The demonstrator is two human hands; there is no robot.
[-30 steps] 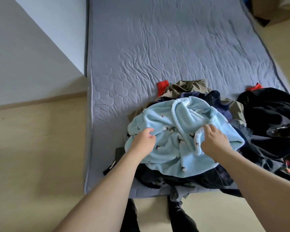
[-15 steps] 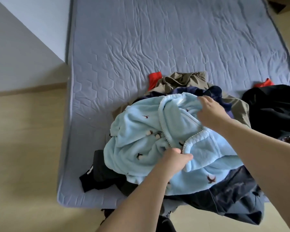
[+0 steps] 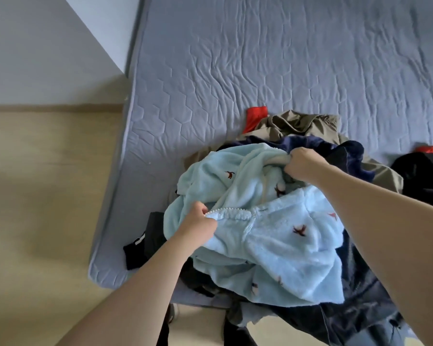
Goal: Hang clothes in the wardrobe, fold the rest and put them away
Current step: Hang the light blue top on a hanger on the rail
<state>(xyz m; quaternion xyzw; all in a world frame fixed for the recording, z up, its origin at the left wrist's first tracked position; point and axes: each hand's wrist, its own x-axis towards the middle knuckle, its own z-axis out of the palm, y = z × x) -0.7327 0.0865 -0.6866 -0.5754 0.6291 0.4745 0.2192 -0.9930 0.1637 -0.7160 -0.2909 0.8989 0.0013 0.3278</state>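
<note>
Head view: left hand (image 3: pixel 198 224) curled tight, fingers (image 3: pixel 202 210) pinching the white-trimmed edge of the light-blue fleece garment (image 3: pixel 273 228). Right hand (image 3: pixel 301 164) closed too, gripping a bunched fold at the far side. Fleece spread between the two sets of fingers, draped over a heap of dark clothes (image 3: pixel 355 295) at the near edge of the bed (image 3: pixel 235 71). Beyond the right fingers, a navy piece (image 3: pixel 308 143), then an olive garment (image 3: pixel 295 122) and a red scrap (image 3: pixel 255 118). Left of the left fingers, a black item (image 3: pixel 140 248).

Likely soft, thick, light, limp; no slip, no fragility. Bulky, though, and prone to sag. Best held along the trimmed hem or at the shoulders, well apart, then shaken flat.
</note>
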